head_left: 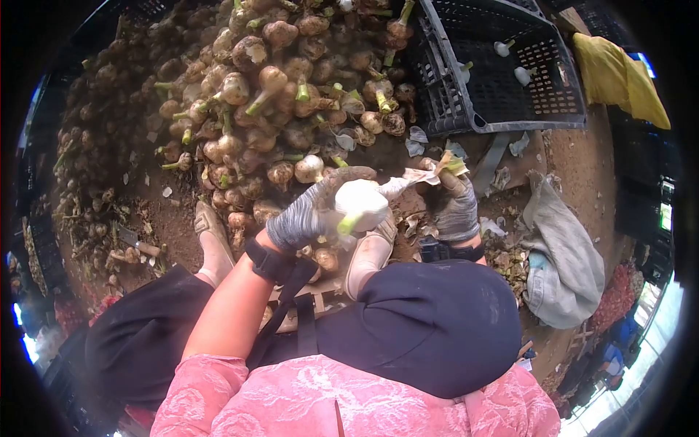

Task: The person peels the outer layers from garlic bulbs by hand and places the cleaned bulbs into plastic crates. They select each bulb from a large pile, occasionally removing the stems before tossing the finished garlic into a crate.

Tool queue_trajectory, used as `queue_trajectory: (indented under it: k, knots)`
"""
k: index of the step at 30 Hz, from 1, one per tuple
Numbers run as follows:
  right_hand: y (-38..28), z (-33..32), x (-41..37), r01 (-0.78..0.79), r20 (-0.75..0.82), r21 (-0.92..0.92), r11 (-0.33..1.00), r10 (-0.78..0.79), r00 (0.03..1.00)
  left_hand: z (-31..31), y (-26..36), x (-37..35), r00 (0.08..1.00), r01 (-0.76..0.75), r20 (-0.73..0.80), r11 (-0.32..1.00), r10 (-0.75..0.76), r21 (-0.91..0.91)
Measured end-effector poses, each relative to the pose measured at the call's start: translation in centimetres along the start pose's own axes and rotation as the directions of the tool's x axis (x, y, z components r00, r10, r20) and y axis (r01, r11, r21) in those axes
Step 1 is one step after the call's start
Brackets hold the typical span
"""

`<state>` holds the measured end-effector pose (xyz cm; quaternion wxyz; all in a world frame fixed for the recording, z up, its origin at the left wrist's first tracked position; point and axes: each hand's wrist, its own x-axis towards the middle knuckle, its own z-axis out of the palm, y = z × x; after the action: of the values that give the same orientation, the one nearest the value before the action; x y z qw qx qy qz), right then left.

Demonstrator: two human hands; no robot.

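Note:
A white garlic bulb (362,203) with a short green stem stub sits in my left hand (309,207), whose gloved fingers wrap round its left side and top. To the right, my gloved right hand (453,206) is closed on a strip of papery garlic skin (426,175). That peel stretches from the bulb to my right fingers, whitish near the bulb and yellow-green at its far end. Beyond my hands lies a big heap of unpeeled garlic bulbs (273,95), soil-stained, some with green stems.
A black plastic crate (502,120) with a few white bulbs stands at the upper right, a yellow cloth (619,79) beside it. A grey sack (564,255) lies to the right. A knife (138,241) rests on the ground at left. Peel scraps are scattered near my feet.

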<state>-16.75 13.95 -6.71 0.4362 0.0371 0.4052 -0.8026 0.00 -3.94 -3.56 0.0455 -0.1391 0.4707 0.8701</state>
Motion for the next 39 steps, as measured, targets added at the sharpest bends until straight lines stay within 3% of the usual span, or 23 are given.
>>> queue_trajectory:
  k: [2,4,6,9,10,12,13,14,16,18,20,21,23,24,26,27,28,30,31,34,35,36,39]
  knots:
    - [0.4,-1.6,0.3,0.036,0.033,-0.015,0.999,-0.035,0.999,0.1,-0.1,0.1,0.996,-0.080,-0.009,0.967,0.085,0.243]
    - [0.7,-3.0,0.2,0.120,0.102,-0.480,0.869,-0.080,0.992,-0.3,-0.5,0.2,0.989,-0.150,0.040,0.948,0.144,0.280]
    - [1.5,-1.6,0.3,0.183,0.154,-0.493,0.851,-0.122,0.981,0.2,-0.6,0.3,0.979,-0.185,-0.002,0.892,0.204,0.412]
    - [0.8,2.0,-1.2,-0.016,0.261,-0.462,0.887,0.153,0.953,0.2,-1.8,0.6,0.964,-0.151,-0.117,0.858,0.237,0.491]
    - [1.0,2.2,-1.1,-0.015,0.260,-0.460,0.888,0.151,0.954,0.1,-2.4,0.8,0.965,-0.150,-0.115,0.857,0.235,0.492]
    - [1.1,2.8,-0.7,0.074,0.232,-0.768,0.637,0.169,0.958,0.3,-2.6,1.1,0.940,-0.153,-0.199,0.864,0.277,0.479]
    - [1.2,3.2,-0.9,0.134,0.255,-0.769,0.625,0.108,0.961,0.3,-2.5,0.8,0.948,-0.077,-0.270,0.944,0.169,0.320]
    - [1.0,3.2,-0.8,0.136,0.258,-0.768,0.626,0.108,0.960,0.2,-2.0,0.6,0.947,-0.077,-0.271,0.943,0.170,0.322]
    - [0.3,2.8,-0.3,0.015,0.120,-0.508,0.861,0.054,0.991,-0.2,-1.5,0.3,0.966,-0.186,-0.128,0.950,0.223,0.251]
    - [0.4,2.2,0.2,0.023,0.082,-0.479,0.878,0.019,0.996,0.1,-0.8,0.0,0.980,-0.136,-0.110,0.966,0.163,0.221]
    - [0.6,2.2,0.3,0.020,0.107,-0.431,0.902,0.030,0.994,0.4,-0.2,-0.1,0.993,0.037,-0.113,0.999,-0.033,0.030]
    - [0.5,2.8,-0.2,-0.038,0.090,-0.320,0.947,0.071,0.993,0.4,-0.5,0.0,0.993,0.038,-0.111,0.999,-0.035,0.029]
    - [0.8,3.0,-0.5,-0.056,0.114,-0.232,0.971,0.085,0.990,0.3,-1.6,0.2,0.974,-0.147,-0.132,0.961,0.181,0.235]
    - [0.9,3.1,-0.6,-0.078,0.141,-0.142,0.987,0.098,0.985,0.0,-1.9,0.3,0.974,-0.147,-0.133,0.961,0.182,0.235]
    - [0.8,2.6,-0.6,-0.089,0.168,-0.137,0.987,0.112,0.979,-0.5,-2.3,0.3,0.992,-0.072,-0.120,0.972,0.046,-0.222]
    - [0.7,2.5,-0.5,-0.059,0.136,-0.166,0.984,0.082,0.987,0.4,-2.5,0.8,0.960,-0.117,-0.276,0.950,0.034,-0.290]
    - [0.6,2.4,-0.4,-0.030,0.105,-0.196,0.980,0.051,0.993,0.1,-2.8,0.7,0.960,-0.117,-0.277,0.950,0.034,-0.290]
    - [0.2,2.3,-0.7,-0.037,0.100,-0.173,0.984,0.055,0.994,-0.8,-2.9,0.7,0.969,-0.061,-0.206,0.682,-0.133,-0.729]
    - [0.1,2.4,-0.9,-0.044,0.094,-0.149,0.988,0.059,0.994,-1.3,-2.9,0.7,0.994,-0.057,-0.099,0.565,-0.044,-0.823]
    - [0.5,0.4,-1.1,-0.034,0.159,-0.150,0.988,0.058,0.986,-0.7,-1.2,0.5,0.958,-0.154,-0.268,0.604,-0.102,-0.782]
    - [0.5,-0.2,-1.3,-0.043,0.161,-0.140,0.989,0.066,0.985,-1.4,-1.6,0.6,0.983,-0.143,-0.182,0.513,-0.026,-0.846]
    - [0.3,-0.8,-1.6,-0.050,0.163,-0.132,0.990,0.071,0.984,-1.8,-2.0,0.6,0.983,-0.143,-0.181,0.513,-0.025,-0.847]
    - [-0.2,-2.4,-2.6,-0.158,0.064,-0.242,0.957,0.178,0.982,-2.0,-2.5,0.7,0.947,-0.233,-0.311,0.501,-0.076,-0.833]
